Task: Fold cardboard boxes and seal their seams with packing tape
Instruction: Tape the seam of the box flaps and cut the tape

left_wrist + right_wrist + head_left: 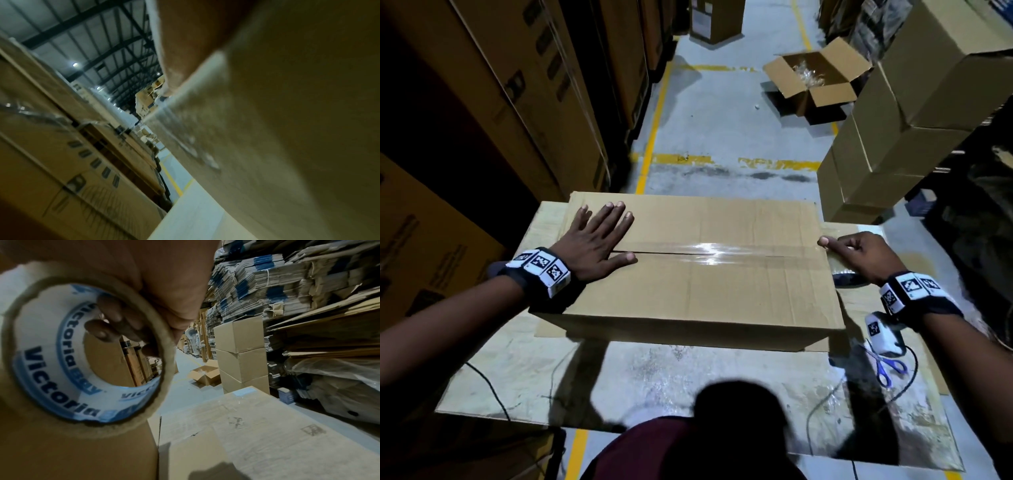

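Observation:
A closed brown cardboard box (698, 284) lies on a cardboard-covered table (654, 377). Clear tape (709, 255) runs along its middle seam from left to right. My left hand (599, 240) presses flat on the box's left end, fingers spread, thumb on the seam. My right hand (859, 253) is at the box's right edge and grips the tape roll (82, 350), fingers (111, 324) hooked through its core. The roll's inside reads "Victoria". In the left wrist view only the box edge (267, 129) and palm show, blurred.
Blue-handled scissors (887, 366) and a white device (883, 332) with a cable lie on the table's right. An open box (815, 82) sits on the aisle floor. Stacked boxes (887, 130) stand at the right, tall cartons (517, 85) at the left.

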`<state>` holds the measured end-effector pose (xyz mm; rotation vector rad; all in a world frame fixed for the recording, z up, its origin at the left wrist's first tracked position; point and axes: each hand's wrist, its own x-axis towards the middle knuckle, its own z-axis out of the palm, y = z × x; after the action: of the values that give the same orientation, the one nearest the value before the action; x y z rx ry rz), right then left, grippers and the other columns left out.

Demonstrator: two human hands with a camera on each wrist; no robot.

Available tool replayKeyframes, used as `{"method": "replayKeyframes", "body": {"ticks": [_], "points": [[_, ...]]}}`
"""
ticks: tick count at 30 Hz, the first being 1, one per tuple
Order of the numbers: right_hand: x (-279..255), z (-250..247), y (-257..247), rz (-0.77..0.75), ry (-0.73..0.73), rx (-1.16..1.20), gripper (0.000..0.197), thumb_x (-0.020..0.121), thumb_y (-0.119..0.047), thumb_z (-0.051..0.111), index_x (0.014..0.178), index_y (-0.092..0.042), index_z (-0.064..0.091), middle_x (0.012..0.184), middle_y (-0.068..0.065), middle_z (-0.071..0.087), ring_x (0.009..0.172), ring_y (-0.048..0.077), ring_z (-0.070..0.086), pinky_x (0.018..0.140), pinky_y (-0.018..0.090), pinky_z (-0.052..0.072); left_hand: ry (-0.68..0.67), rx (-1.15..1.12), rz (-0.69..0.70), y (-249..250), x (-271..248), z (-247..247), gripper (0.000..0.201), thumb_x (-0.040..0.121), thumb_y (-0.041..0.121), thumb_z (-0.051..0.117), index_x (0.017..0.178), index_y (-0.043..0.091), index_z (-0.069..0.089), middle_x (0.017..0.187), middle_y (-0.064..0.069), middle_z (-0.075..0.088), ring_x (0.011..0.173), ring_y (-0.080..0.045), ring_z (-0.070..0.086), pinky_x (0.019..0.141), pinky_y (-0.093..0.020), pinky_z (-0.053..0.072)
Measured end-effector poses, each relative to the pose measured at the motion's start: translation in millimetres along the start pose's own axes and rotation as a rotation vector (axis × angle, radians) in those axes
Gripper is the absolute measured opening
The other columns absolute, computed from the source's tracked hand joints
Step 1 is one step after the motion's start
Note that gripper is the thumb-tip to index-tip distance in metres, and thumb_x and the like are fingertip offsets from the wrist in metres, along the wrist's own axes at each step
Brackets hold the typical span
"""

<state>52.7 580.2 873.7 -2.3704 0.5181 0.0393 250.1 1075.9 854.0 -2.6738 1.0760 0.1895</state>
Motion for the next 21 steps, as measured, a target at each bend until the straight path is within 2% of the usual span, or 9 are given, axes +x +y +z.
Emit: {"method": "replayKeyframes", "body": {"ticks": [1, 3, 5, 7, 8, 11, 14, 17, 21], "points": [[-2.5, 1.1, -1.3, 0.005, 0.000, 0.011, 0.060, 0.095, -0.055, 0.060, 0.046, -0.021, 0.061, 0.036, -0.009, 0.034, 0.040, 0.009, 0.031, 0.055, 0.031, 0.024, -0.014, 0.015, 0.013, 2.6, -1.7, -6.4, 0.095, 0.084, 0.083, -0.012, 0.159, 0.025, -0.012, 0.166, -0.003, -0.018, 0.154, -0.021, -0.016, 0.121, -0.054, -0.007], [-6.8, 2.8, -4.6, 0.005, -0.004, 0.033, 0.063, 0.100, -0.050, 0.056, 0.039, -0.038, 0.059, 0.034, -0.011, 0.036, 0.045, 0.015, 0.033, 0.056, 0.032, 0.025, -0.052, 0.040, 0.066, 8.9, -6.2, -21.0, 0.094, 0.084, 0.082, -0.012, 0.159, 0.026, -0.012, 0.165, -0.002, -0.021, 0.153, -0.021, -0.018, 0.121, -0.054, -0.009], [-6.8, 5.2, -2.5, 0.000, -0.006, 0.052, 0.068, 0.101, -0.051, 0.054, 0.037, -0.029, 0.052, 0.035, -0.009, 0.032, 0.046, 0.017, 0.032, 0.057, 0.032, 0.025, -0.110, 0.081, 0.135, 17.4, -14.0, -33.9, 0.094, 0.083, 0.081, -0.015, 0.159, 0.026, -0.013, 0.165, -0.002, -0.021, 0.153, -0.020, -0.019, 0.122, -0.053, -0.006], [-4.9, 8.9, 3.9, -0.031, 0.013, 0.073, 0.070, 0.098, -0.060, 0.053, 0.046, -0.017, 0.033, 0.044, -0.005, 0.027, 0.045, 0.017, 0.028, 0.059, 0.034, 0.024, -0.155, 0.072, 0.146, 34.5, -24.5, -39.6, 0.097, 0.081, 0.082, -0.017, 0.159, 0.023, -0.013, 0.166, -0.002, -0.019, 0.153, -0.019, -0.015, 0.124, -0.050, -0.001], [-4.2, 11.0, 7.9, -0.052, 0.020, 0.074, 0.067, 0.098, -0.062, 0.053, 0.052, -0.020, 0.028, 0.048, 0.000, 0.026, 0.046, 0.016, 0.027, 0.060, 0.034, 0.024, -0.171, 0.020, 0.118, 47.4, -29.6, -39.4, 0.100, 0.080, 0.083, -0.016, 0.159, 0.021, -0.012, 0.166, -0.002, -0.019, 0.154, -0.019, -0.013, 0.124, -0.048, 0.001], [-1.4, 15.9, 17.5, -0.098, 0.032, 0.101, 0.064, 0.098, -0.061, 0.053, 0.058, -0.019, 0.026, 0.053, 0.003, 0.026, 0.049, 0.016, 0.028, 0.060, 0.035, 0.024, -0.164, -0.198, 0.001, 92.0, -33.9, -33.6, 0.107, 0.079, 0.087, -0.006, 0.160, 0.016, -0.009, 0.166, -0.005, -0.017, 0.154, -0.019, -0.011, 0.125, -0.046, 0.005], [0.6, 15.6, 22.8, -0.133, 0.033, 0.131, 0.065, 0.097, -0.062, 0.053, 0.060, -0.015, 0.027, 0.055, 0.004, 0.028, 0.053, 0.016, 0.030, 0.060, 0.035, 0.024, -0.136, -0.312, -0.059, 130.1, -23.9, -31.5, 0.108, 0.081, 0.088, 0.001, 0.160, 0.014, -0.008, 0.166, -0.004, -0.018, 0.153, -0.017, -0.015, 0.125, -0.043, 0.001], [0.9, 16.4, 24.9, -0.155, 0.036, 0.157, 0.062, 0.099, -0.058, 0.053, 0.059, -0.020, 0.026, 0.053, -0.001, 0.026, 0.052, 0.016, 0.028, 0.059, 0.035, 0.023, -0.119, -0.371, -0.108, 159.8, -15.8, -33.3, 0.107, 0.085, 0.087, 0.008, 0.160, 0.012, -0.007, 0.166, -0.005, -0.018, 0.153, -0.016, -0.017, 0.125, -0.041, -0.003], [0.9, 20.6, 33.3, -0.169, 0.065, 0.197, 0.067, 0.101, -0.057, 0.051, 0.061, -0.009, 0.029, 0.056, 0.006, 0.032, 0.054, 0.017, 0.032, 0.058, 0.035, 0.025, -0.082, -0.411, -0.158, 191.9, -7.0, -36.1, 0.111, 0.083, 0.088, 0.008, 0.160, 0.008, -0.003, 0.166, -0.009, -0.015, 0.153, -0.018, -0.015, 0.125, -0.039, -0.004]]}}
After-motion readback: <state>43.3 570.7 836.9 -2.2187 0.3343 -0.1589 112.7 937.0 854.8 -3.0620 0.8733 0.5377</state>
